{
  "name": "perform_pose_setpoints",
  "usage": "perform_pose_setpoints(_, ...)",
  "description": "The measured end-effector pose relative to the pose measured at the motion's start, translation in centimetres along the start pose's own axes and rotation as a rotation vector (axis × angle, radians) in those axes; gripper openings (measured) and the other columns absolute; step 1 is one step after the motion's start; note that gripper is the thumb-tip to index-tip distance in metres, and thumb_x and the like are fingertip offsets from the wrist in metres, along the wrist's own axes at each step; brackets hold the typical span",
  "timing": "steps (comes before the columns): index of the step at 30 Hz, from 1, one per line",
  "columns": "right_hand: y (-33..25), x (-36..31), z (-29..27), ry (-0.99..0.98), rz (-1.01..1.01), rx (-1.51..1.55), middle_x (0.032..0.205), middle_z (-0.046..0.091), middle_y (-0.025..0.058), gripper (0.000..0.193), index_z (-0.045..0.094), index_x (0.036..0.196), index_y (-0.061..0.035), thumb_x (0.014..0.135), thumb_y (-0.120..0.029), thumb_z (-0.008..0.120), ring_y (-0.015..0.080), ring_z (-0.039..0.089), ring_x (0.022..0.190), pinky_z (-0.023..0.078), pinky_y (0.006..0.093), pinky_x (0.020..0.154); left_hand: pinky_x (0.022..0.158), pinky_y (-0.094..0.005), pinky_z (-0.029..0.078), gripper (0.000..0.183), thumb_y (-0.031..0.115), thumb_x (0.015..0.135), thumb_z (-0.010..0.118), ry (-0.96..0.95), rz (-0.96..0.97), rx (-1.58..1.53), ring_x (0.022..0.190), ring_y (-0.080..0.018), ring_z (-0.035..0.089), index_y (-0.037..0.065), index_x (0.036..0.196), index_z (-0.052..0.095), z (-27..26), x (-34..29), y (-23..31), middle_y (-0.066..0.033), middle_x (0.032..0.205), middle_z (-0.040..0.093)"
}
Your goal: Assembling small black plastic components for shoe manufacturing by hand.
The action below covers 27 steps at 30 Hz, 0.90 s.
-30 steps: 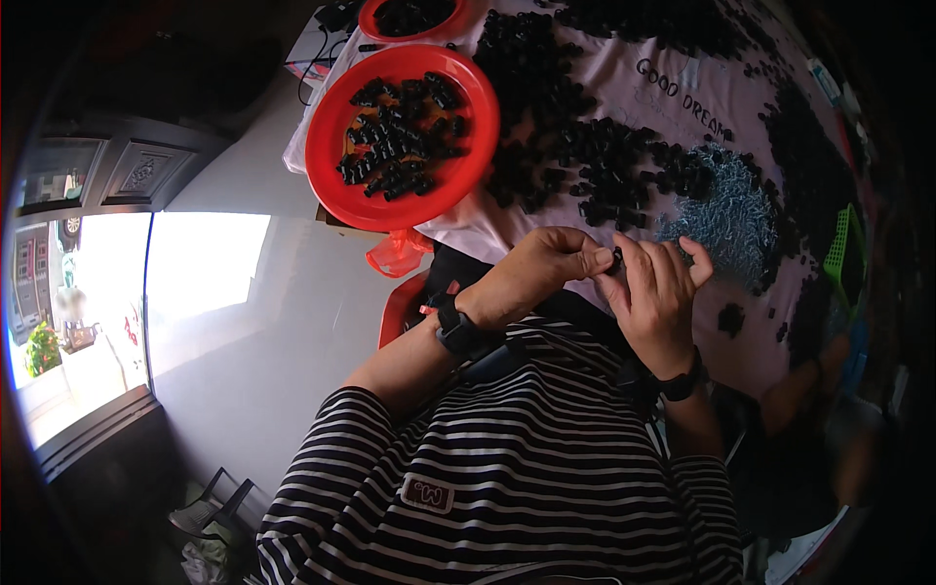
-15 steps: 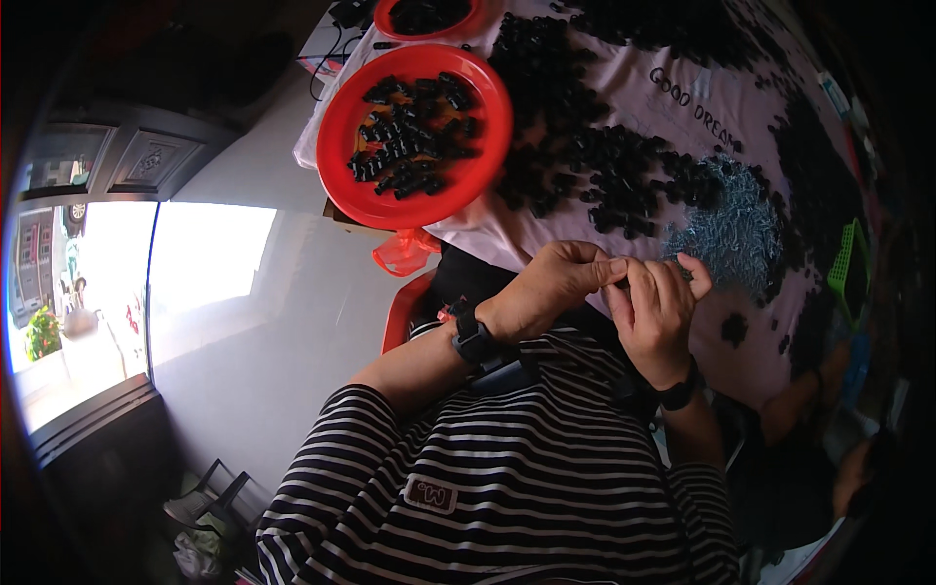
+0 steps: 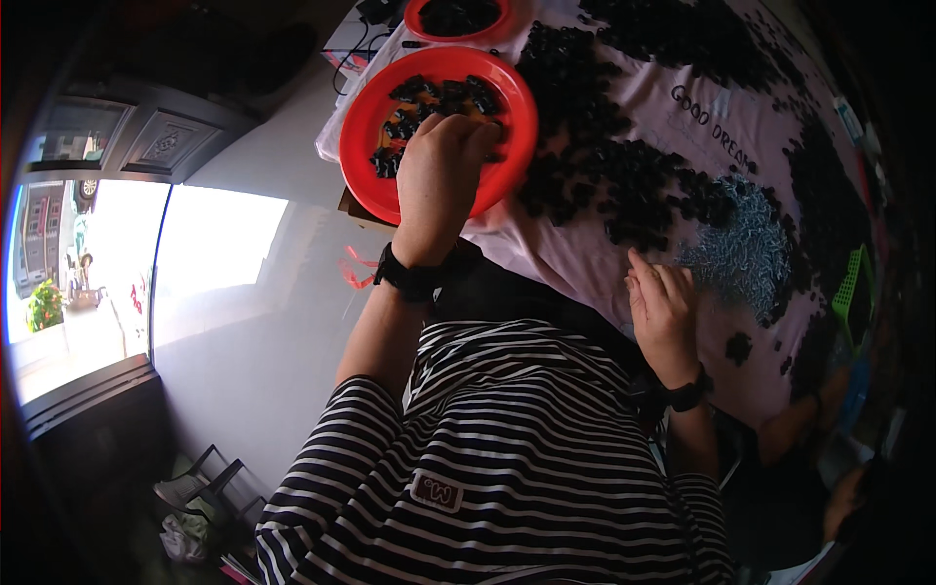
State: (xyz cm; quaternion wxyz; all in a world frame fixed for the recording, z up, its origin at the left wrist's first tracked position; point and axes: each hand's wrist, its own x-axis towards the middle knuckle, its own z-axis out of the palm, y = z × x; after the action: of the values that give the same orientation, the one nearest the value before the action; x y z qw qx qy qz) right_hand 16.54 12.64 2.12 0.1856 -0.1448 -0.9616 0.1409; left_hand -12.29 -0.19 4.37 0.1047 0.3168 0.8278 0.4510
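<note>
My left hand (image 3: pixel 436 180) is over the large red plate (image 3: pixel 357 146), back of the hand up and fingers curled downward. Its fingertips and anything between them are hidden. Small black ridged plastic pieces (image 3: pixel 481 95) lie in clusters on the plate around it. My right hand (image 3: pixel 666 322) hovers at the near edge of the pink cloth, fingers loosely stretched apart, holding nothing I can see. Beyond it spreads a heap of small black parts (image 3: pixel 634 185). Beside that, to the right, lies a pile of small silvery screw-like pieces (image 3: pixel 749 249).
A smaller red dish (image 3: pixel 458 31) of black parts stands at the far edge. More black parts cover the cloth (image 3: pixel 585 263) at the back and right. A green basket (image 3: pixel 851 292) sits at the right, near another person's arm (image 3: pixel 792 419). A chair (image 3: pixel 200 478) stands lower left.
My left hand has moved away from my right hand, up and left, onto the red plate. The right hand's fingers have loosened and stretched out. The view has shifted slightly.
</note>
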Motion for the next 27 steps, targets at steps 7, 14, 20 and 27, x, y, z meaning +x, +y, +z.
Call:
perform_pose_setpoints(7, -0.2, 0.5, 0.7, 0.012, -0.009, 0.050, 0.092, 0.065, 0.0080, 0.031, 0.068, 0.122, 0.0008, 0.091, -0.001, 0.070, 0.0254, 0.063, 0.087, 0.047, 0.0405, 0.083, 0.101, -0.0429, 0.048, 0.030, 0.017, 0.088, 0.070, 0.299, 0.535, 0.532, 0.116, -0.0354, 0.059, 0.008, 0.117, 0.074, 1.5, 0.3, -0.8, -0.0130, 0.127, 0.068)
perform_pose_setpoints(14, 0.6, 3.4, 1.9, 0.073, -0.028, -0.059, 0.099, 0.064, 0.0051, 0.030, 0.071, 0.118, -0.0035, 0.088, 0.001, 0.069, 0.0235, 0.061, 0.094, 0.042, 0.0399, 0.091, 0.077, -0.0484, 0.056, 0.024, 0.014, 0.088, 0.072, -0.155, 0.289, 0.180, 0.089, -0.0394, 0.067, 0.007, 0.111, 0.067, 7.4, -5.8, -0.6, -0.0165, 0.100, 0.065)
perform_pose_setpoints(20, 0.8, 5.7, 4.1, 0.050, -0.051, -0.088, 0.097, 0.061, 0.0038, 0.027, 0.072, 0.116, -0.0048, 0.090, -0.005, 0.067, 0.0224, 0.060, 0.095, 0.042, 0.0407, 0.089, 0.075, -0.0438, 0.058, 0.045, 0.014, 0.087, 0.069, -0.176, 0.296, 0.368, 0.088, -0.0400, 0.068, -0.006, 0.124, 0.052, 9.0, -8.3, -1.1, -0.0241, 0.107, 0.058)
perform_pose_setpoints(27, 0.5, 7.6, 5.0, -0.045, -0.084, -0.164, 0.101, 0.062, 0.0068, 0.041, 0.061, 0.131, -0.0015, 0.091, -0.010, 0.064, 0.0250, 0.060, 0.098, 0.040, 0.0444, 0.093, 0.076, -0.0396, 0.060, 0.072, 0.023, 0.087, 0.073, -0.082, 0.253, 0.477, 0.090, -0.0377, 0.070, -0.013, 0.140, 0.043, 9.7, -8.5, -1.1, -0.0252, 0.111, 0.059)
